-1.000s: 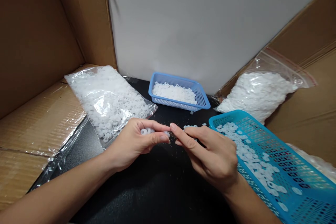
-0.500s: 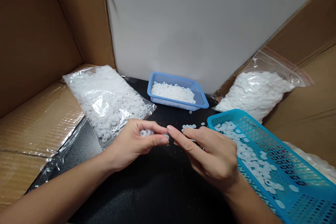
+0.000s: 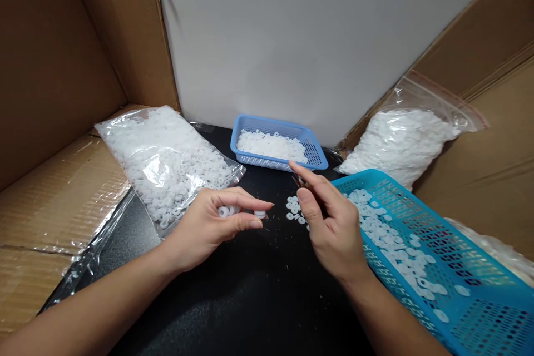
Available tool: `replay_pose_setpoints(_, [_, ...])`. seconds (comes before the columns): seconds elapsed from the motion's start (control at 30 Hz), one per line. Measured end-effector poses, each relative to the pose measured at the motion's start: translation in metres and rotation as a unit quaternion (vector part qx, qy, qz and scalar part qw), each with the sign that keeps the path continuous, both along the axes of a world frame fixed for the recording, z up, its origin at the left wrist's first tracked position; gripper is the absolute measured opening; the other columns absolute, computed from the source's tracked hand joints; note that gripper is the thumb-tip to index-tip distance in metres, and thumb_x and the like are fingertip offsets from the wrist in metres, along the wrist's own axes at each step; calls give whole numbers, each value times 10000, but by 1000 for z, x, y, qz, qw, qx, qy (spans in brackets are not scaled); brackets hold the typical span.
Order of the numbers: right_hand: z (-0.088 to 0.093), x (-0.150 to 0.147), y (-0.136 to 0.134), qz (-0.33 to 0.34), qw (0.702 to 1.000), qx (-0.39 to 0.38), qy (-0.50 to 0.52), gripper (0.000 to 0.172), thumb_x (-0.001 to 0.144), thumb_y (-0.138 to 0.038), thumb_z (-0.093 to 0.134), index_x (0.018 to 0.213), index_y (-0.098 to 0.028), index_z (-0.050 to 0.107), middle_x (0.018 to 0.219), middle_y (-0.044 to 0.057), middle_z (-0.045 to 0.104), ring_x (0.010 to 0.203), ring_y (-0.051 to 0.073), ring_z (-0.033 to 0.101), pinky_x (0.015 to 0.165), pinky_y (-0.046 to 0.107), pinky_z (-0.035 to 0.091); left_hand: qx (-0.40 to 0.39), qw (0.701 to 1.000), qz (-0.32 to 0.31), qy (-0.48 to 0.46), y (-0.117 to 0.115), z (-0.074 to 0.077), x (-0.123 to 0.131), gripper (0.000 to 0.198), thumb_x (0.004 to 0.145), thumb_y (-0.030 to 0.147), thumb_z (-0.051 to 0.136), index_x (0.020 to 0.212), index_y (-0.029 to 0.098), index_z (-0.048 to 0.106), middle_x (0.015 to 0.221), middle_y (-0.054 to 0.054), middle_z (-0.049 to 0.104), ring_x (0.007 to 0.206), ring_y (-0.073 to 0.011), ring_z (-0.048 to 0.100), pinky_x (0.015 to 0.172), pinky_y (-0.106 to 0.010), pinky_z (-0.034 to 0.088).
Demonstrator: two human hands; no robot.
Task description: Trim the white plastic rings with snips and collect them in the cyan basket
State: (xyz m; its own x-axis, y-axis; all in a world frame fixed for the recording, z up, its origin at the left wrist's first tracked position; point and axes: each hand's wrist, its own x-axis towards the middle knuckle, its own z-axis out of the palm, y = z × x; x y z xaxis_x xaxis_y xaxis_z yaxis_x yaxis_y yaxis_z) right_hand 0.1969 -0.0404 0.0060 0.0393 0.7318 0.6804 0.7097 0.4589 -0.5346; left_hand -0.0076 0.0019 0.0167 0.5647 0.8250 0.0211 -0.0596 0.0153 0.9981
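Observation:
My left hand (image 3: pixel 227 217) is closed over the black tabletop. Between thumb and index fingertip it pinches a small white plastic washer (image 3: pixel 260 214), and several more white washers (image 3: pixel 227 211) sit inside its curled fingers. My right hand (image 3: pixel 331 219) hovers to the right, apart from the left, with thumb and index finger spread. Its other fingers are partly hidden, and I see nothing held in it. Loose white washers (image 3: pixel 293 206) lie on the table just left of the right hand, which covers part of them.
A small blue basket (image 3: pixel 279 164) of white rings stands at the back. To the right is a larger teal basket (image 3: pixel 488 267) with white washers. Clear bags of white parts lie at left (image 3: pixel 167 161) and right (image 3: pixel 400 139). Cardboard walls (image 3: pixel 125 22) flank the black table (image 3: pixel 233 300).
My right hand has pulled away from the left fingertips, moving right and up, and its fingers have spread. The left hand keeps its pinch. The view has shifted slightly.

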Motion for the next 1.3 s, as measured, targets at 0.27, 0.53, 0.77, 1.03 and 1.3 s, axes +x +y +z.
replay_pose_setpoints(0.27, [-5, 0, 2, 35, 999, -26, 9, 120, 956, -131, 606, 858, -167, 665, 798, -1, 654, 709, 91, 622, 623, 180, 482, 7, 1000, 10, 5, 0, 0, -1, 144, 786, 249, 827, 926, 245, 859, 818, -31, 681, 669, -101, 526, 564, -209, 386])
replay_pose_setpoints(0.53, [-5, -11, -5, 192, 981, 3, -1, 209, 896, -90, 705, 1069, -201, 743, 891, 20, 633, 737, 78, 622, 628, 175, 495, -58, 997, -3, 56, 1, -7, 2, 244, 733, 351, 838, 852, 138, 830, 620, -8, 586, 525, -77, 379, 478, -221, 258])
replay_pose_setpoints(0.77, [-11, 30, 14, 25, 978, -203, -36, 200, 842, -48, 580, 867, -180, 728, 887, 40, 708, 800, 154, 670, 697, 245, 499, -187, 979, 81, 5, 18, -18, 3, 292, 752, 373, 850, 920, 137, 815, 644, 3, 582, 435, -24, 309, 398, -163, 171])
replay_pose_setpoints(1.03, [-24, 52, 24, -122, 902, -381, -164, 168, 735, -27, 658, 741, -190, 698, 618, 28, 602, 542, 150, 467, 542, 271, 215, -267, 936, 211, -96, 39, 5, -9, 458, 1027, 399, 523, 830, 54, 752, 544, 27, 409, 361, -27, 313, 317, -120, 127])
replay_pose_setpoints(1.3, [-20, 2, 36, 64, 945, -306, -92, 322, 871, -22, 523, 1058, -216, 699, 1044, 46, 680, 927, 147, 646, 802, 238, 467, -269, 917, 223, -193, 42, 7, -17, 446, 1012, 332, 560, 639, 97, 622, 568, -3, 482, 365, -35, 380, 293, -100, 162])
